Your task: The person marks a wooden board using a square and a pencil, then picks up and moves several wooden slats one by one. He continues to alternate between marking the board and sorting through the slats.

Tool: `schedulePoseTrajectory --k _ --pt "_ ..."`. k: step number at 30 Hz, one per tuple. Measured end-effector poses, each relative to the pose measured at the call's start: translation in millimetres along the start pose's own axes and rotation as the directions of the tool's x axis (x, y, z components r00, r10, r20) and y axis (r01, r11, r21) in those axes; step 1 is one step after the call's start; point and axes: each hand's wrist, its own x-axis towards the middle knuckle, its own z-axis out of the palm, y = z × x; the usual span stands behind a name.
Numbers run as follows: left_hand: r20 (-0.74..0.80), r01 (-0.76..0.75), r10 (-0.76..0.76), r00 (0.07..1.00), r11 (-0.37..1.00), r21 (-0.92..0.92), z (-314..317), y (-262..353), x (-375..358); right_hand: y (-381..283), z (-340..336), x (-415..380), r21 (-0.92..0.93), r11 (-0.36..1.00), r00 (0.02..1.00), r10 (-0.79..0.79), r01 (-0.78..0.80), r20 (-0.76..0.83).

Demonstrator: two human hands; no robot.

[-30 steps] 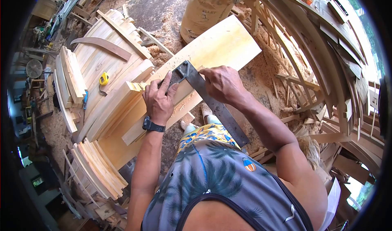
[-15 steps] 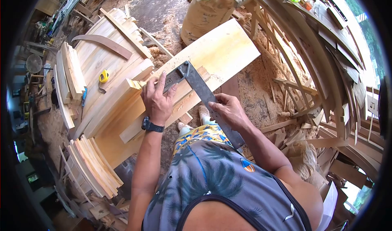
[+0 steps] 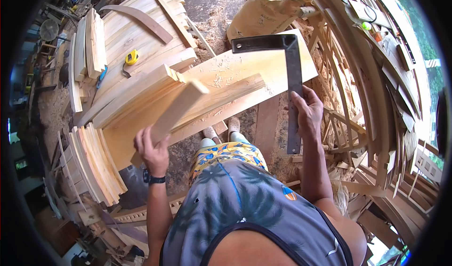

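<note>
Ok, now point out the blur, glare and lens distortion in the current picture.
Head view: blur softens the left hand and the wood piece it holds, while the dark square looks sharper; head view: bright glare washes out parts of the right edge, and the far left is dim; head view: black corners and a rounded frame suggest fisheye distortion.

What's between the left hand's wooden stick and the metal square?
In the head view: a wide board, a narrower wooden strip on it, and shavings.
</note>
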Motion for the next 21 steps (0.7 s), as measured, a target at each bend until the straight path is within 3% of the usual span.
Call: schedulePoseTrajectory --k 3,8,13,15,16,18,21 --pt "0.059 0.209 -0.212 0.975 0.976 0.06 -45 -73 -56 1 1 -8 0.068 0.997 0.998 0.03 -0.026 -0.047" --pt "0.163 0.272 -0.306 0.938 0.941 0.199 -67 -178 -135 4 14 -23 0.108 0.992 0.995 0.072 -0.064 -0.073" --pt "0.11 0.386 -0.415 0.903 0.898 0.213 -34 -208 -114 -3 35 -40 0.084 0.993 0.995 0.086 -0.082 -0.046" --pt "0.22 0.273 -0.353 0.909 0.906 0.324 -21 -211 -96 -5 45 -46 0.088 0.993 0.996 0.084 -0.08 -0.036" --pt "0.221 0.27 -0.348 0.911 0.908 0.32 -14 -211 -86 -6 49 -50 0.09 0.993 0.996 0.08 -0.076 -0.039" --pt "0.353 0.102 -0.221 0.909 0.94 0.326 1 -210 -62 -8 55 -57 0.089 0.994 0.995 0.07 -0.064 -0.067" --pt "0.448 0.047 -0.118 0.886 0.985 0.167 20 -203 -24 -8 61 -69 0.098 0.992 0.995 0.084 -0.078 -0.06"
